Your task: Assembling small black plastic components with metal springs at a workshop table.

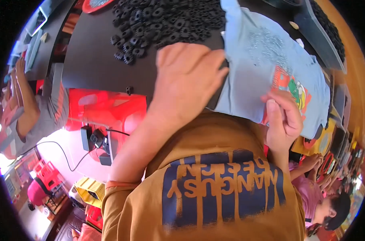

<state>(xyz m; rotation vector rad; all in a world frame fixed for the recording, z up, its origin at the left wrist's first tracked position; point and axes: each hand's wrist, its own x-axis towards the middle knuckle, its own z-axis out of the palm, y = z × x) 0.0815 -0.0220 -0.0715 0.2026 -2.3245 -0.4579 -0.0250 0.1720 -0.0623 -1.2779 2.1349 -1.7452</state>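
Note:
My left hand (186,82) is over the dark table, back upward and fingers curled under, just in front of a heap of small black plastic parts (162,24). Whatever those fingers hold, if anything, is hidden. My right hand (285,118) is by the near edge of a light blue cloth (246,76) with a coloured print. Its thumb and fingers are drawn together, and I cannot make out anything between them. Scattered across the cloth lie many small shiny metal pieces (269,44). One black part (129,90) sits apart near the table's front edge.
A grey bin (323,36) of black parts stands at the far right. A red dish (96,5) with small metal bits is at the back left. Beneath the table are a red plastic stool (110,108) and black power adapters with cables (96,138). Other people sit at both sides.

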